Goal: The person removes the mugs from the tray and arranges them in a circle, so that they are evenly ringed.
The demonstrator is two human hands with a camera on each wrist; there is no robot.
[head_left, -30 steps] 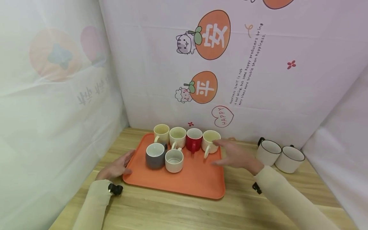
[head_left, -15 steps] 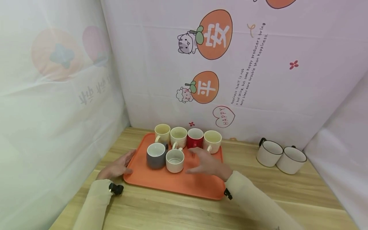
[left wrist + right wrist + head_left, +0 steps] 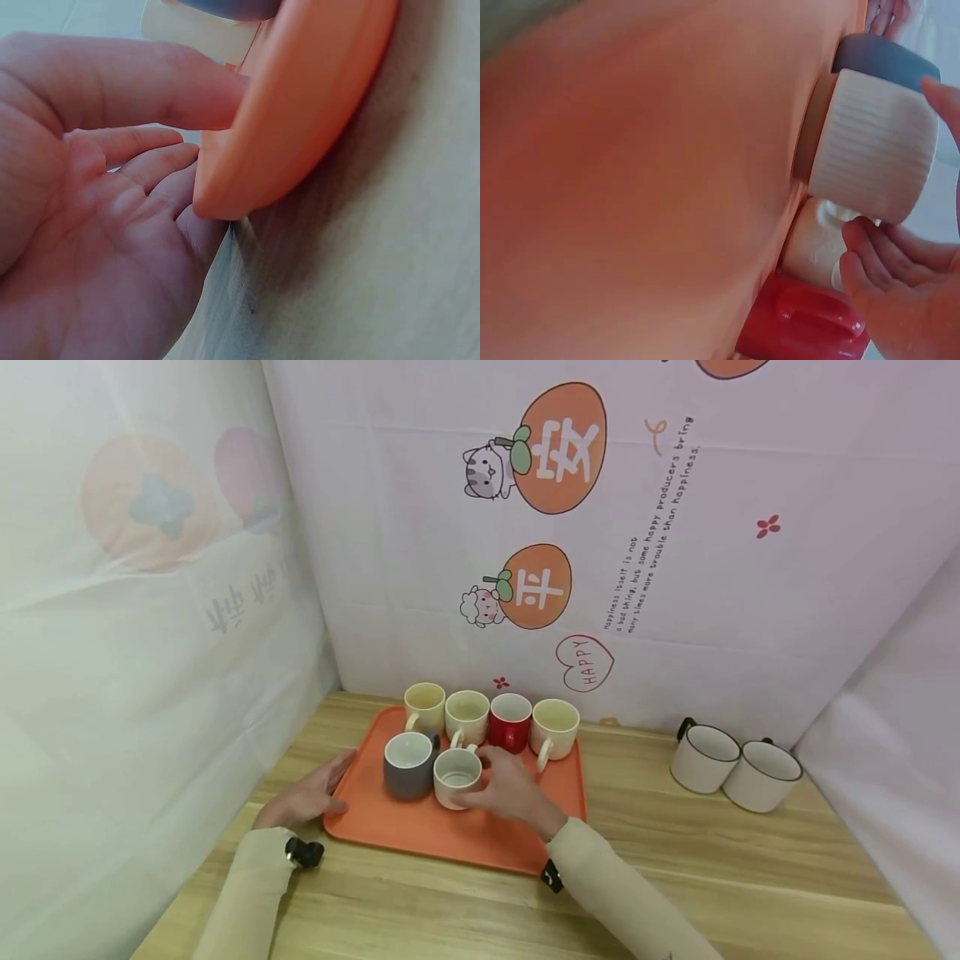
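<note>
An orange tray (image 3: 390,833) holds several mugs. At its left end the left hand (image 3: 305,795) grips the rim; in the left wrist view this hand (image 3: 97,232) has its thumb over the tray's edge (image 3: 300,112) and its fingers on the other side. The right hand (image 3: 512,789) is spread around the right side of a small ribbed white cup (image 3: 454,789), thumb in front and fingers behind. In the right wrist view the hand (image 3: 907,292) has thumb and fingers at opposite sides of the cup (image 3: 874,142), not closed tightly; contact is unclear.
A grey mug (image 3: 407,774) stands left of the ribbed cup. Behind are two cream mugs (image 3: 424,710) (image 3: 467,718), a red mug (image 3: 510,725) and another cream mug (image 3: 558,731). Two black-rimmed white mugs (image 3: 701,764) (image 3: 757,781) stand on the table at right.
The right hand has moved left from beside the rightmost cream mug, past the red one, to the ribbed cup. The left hand has stayed at the tray's rim.
</note>
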